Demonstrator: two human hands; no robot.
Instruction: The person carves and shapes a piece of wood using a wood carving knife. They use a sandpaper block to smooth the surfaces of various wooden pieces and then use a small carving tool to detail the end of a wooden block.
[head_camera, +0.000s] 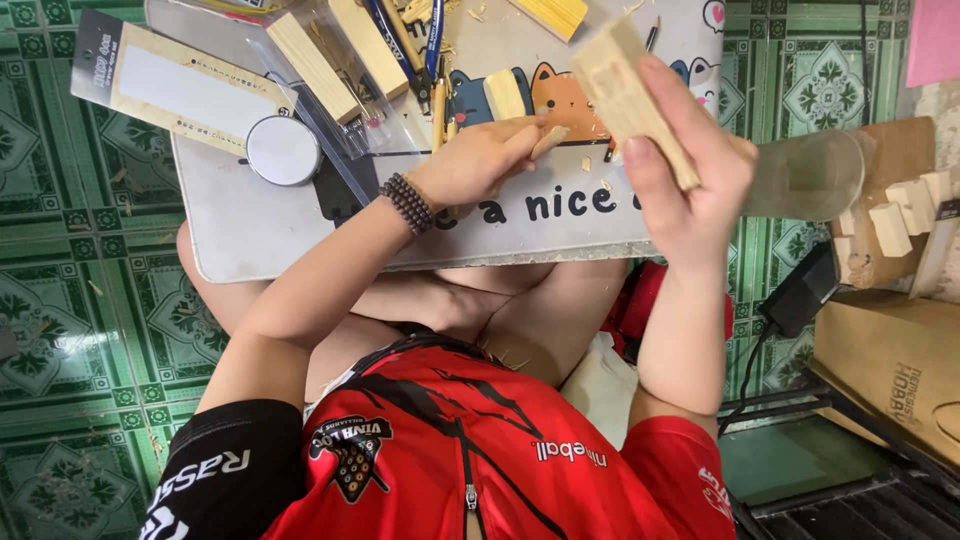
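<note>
Above the lap desk (260, 240), seen from overhead: the right hand (690, 175) is raised clear of the board, its thumb and fingers closed around a pale wooden block (625, 85), which stands tilted with its upper end toward the top of the view; the thumb lies flat along the block's near face. Left hand (480, 160), with a dark beaded bracelet (408, 203) at the wrist, rests low over the desk; its fingers are curled shut around a light wooden tool handle (550, 140), whose tip is hidden, so the kind of tool cannot be told. Block and handle lie near one another but apart. On the desk's far edge: a packet of wooden blanks (330, 60) in clear wrap, a round silver tin (283, 150), a cardboard-backed package (170, 85), blue-handled tools (435, 35) and scattered chips. At the right of the view: a clear plastic cup (810, 172) on its side; small wood offcuts (900, 215) on a brown board; a cardboard box (890, 370) on the green patterned floor tiles (80, 300).
</note>
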